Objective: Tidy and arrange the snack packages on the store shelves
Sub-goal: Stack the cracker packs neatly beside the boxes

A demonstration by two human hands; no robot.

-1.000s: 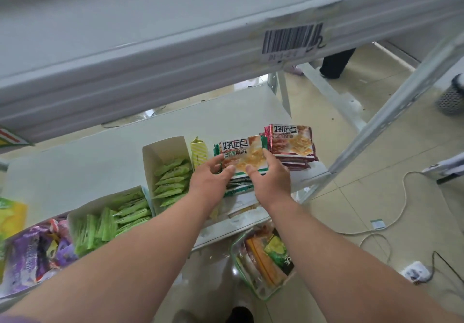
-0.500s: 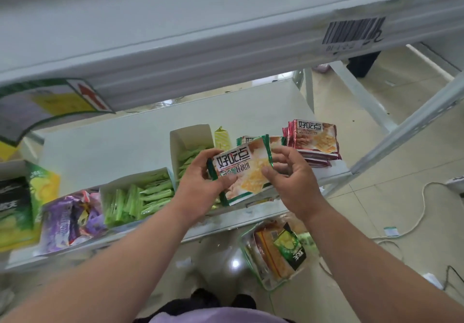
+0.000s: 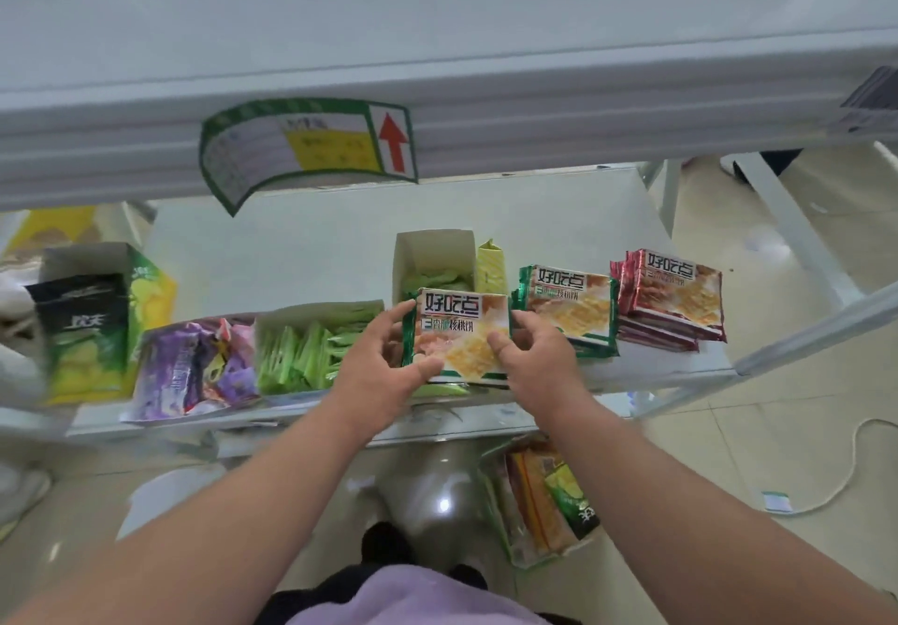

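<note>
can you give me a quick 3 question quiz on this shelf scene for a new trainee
1. True or false: both hands grip the green-edged cracker pack.
2. Which stack lies at the right-hand end of the shelf?
A. the red-edged cracker stack
B. the purple snack bags
C. the box of green sticks
3. Fill in: the arrow on the shelf label is coloured ____ .

Key
1. True: the left hand holds its left edge and the right hand its right edge.
2. A; the green-edged cracker stack lies just left of it.
3. Red, pointing up.
</note>
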